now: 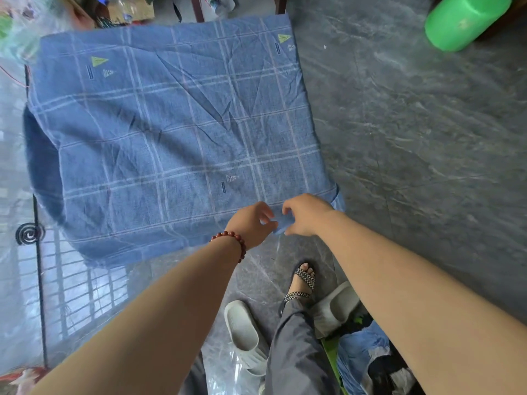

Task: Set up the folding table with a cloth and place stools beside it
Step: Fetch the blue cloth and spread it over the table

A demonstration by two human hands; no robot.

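Now | cloth point(176, 132) covers the tabletop, creased | left hand point(252, 223) and right hand point(306, 215): fingers point(268, 213) pinch its near hem beside the corner | best: pull evenly outward, flatten creases, square the overhang.

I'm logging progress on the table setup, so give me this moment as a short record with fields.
cloth: blue checked, spread out, creased, left side hanging down
left hand: pinches the cloth's near edge; bead bracelet on wrist
right hand: pinches the same edge, beside the left
stools: none surely seen; green plastic object lies far right, kind unclear
floor: pale slippers near the person's foot
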